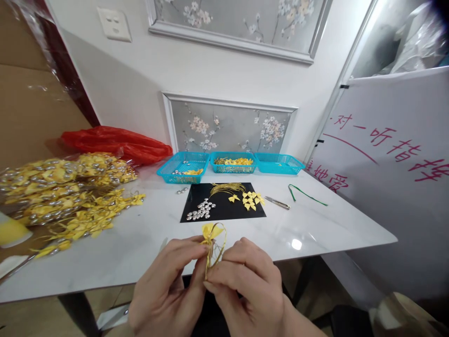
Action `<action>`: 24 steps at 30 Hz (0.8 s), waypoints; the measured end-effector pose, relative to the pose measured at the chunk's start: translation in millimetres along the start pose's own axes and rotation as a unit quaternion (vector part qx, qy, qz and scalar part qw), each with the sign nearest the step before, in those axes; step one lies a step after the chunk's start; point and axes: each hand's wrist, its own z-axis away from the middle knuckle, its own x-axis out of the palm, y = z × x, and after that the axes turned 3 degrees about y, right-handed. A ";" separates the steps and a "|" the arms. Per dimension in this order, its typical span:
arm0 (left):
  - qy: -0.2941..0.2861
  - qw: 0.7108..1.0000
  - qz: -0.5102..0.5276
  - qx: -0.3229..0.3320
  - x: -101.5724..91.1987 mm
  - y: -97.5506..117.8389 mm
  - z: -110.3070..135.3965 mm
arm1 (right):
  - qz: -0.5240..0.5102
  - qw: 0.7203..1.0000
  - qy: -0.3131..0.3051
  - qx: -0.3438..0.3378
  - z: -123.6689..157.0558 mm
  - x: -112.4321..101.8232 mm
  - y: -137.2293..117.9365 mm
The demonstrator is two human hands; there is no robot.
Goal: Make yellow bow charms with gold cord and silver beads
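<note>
Between my two hands, at the table's near edge, is a yellow ribbon bow with a looped gold cord. My left hand pinches the bow's base between thumb and fingers. Lower down, my right hand is closed on the gold cord. Beyond them lies a black mat. It carries silver beads, a bundle of gold cords and several small yellow bows.
Blue baskets line the wall, some holding yellow pieces. A utility knife and a green cord lie right of the mat. Finished-looking yellow strands with silver beads pile at the left, near a red plastic bag.
</note>
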 end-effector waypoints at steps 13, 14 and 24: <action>0.026 0.956 0.106 -0.272 4.7 2.3 -8.2 | 0.088 0.994 -0.033 -0.055 -12.8 -12.6 9.3; 0.011 0.943 0.148 -0.299 3.6 1.9 -9.1 | 0.090 0.994 -0.032 -0.052 -12.9 -13.2 10.3; -0.013 0.874 0.319 -0.367 -2.0 2.4 -13.4 | -0.028 0.990 -0.047 0.132 -21.1 -26.1 13.0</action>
